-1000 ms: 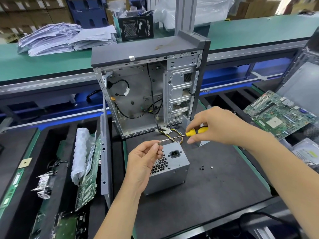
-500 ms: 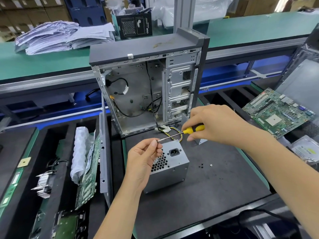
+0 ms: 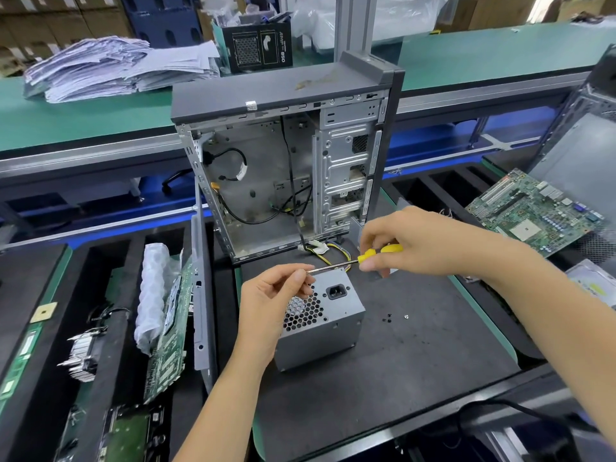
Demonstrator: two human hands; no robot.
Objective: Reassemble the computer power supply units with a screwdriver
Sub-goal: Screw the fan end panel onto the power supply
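- The power supply unit (image 3: 320, 323) sits on the dark mat (image 3: 416, 368) of the table, just in front of the open computer case (image 3: 286, 168), its socket-and-grille face turned up and toward the person; its yellow and black wires (image 3: 328, 250) trail back toward the case floor.
- The screwdriver (image 3: 353, 260) lies almost level above the unit's far top edge, long axis running left to right: yellow handle on the right, metal tip on the left.
- The right hand (image 3: 423, 245) grips the yellow handle, fingers curled round it.
- The left hand (image 3: 273, 291) pinches at the shaft's tip between thumb and fingertips, directly over the unit's left upper corner (whether a screw sits between those fingers is too small to tell).
- The relation that matters: the tip points left and away from the unit, which lies below and slightly nearer the person, so I judge the shaft must swing downward to meet a screw hole; the left hand is the nearer one to the unit.
- A few loose screws (image 3: 388, 317) lie on the mat just right of the unit.
- Farther out: a motherboard (image 3: 536, 211) at right, a heatsink (image 3: 81, 353) and circuit boards (image 3: 166, 335) in the left tray, stacked papers (image 3: 116, 66) on the green shelf behind.
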